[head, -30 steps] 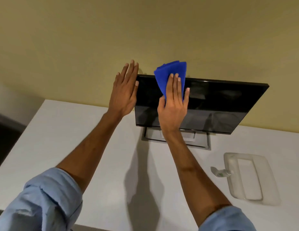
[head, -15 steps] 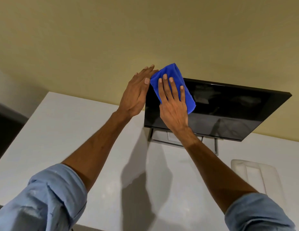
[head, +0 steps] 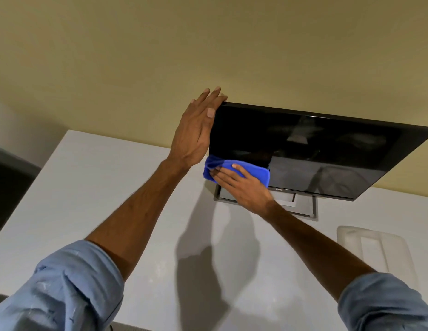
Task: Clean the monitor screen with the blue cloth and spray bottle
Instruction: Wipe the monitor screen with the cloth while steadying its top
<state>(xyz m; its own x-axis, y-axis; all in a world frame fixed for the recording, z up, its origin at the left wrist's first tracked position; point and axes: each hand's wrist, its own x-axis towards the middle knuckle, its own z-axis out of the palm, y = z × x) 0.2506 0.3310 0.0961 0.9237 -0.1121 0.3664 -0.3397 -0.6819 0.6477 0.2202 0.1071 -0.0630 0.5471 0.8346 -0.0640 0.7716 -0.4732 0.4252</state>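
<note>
**Cloth low on the screen's left corner, both hands flat**

The Dell monitor [head: 327, 149] stands on its stand base [head: 303, 207] on the white table [head: 100, 192], close to the yellow wall [head: 208, 44]. Its long axis runs left to right and the dark screen faces you.

The folded blue cloth [head: 253, 172] lies against the lower left part of the screen. Its long side runs along the bottom edge, and its left end sticks out just past the monitor's corner.

Your right hand [head: 241, 187] presses the cloth to the glass. The palm is flat, the fingers are straight and point left, and nothing is curled round the cloth. That forearm reaches in from the lower right.

Your left hand [head: 196, 132] stands edge-on, flat against the monitor's left side. Its fingers are straight and point up, with the tips at the top left corner; it grips nothing.

Both light blue sleeves [head: 72, 290] are rolled above the forearms. The translucent spray bottle [head: 375, 249] lies flat on the table, to the right of your right arm and well apart from the cloth.
</note>
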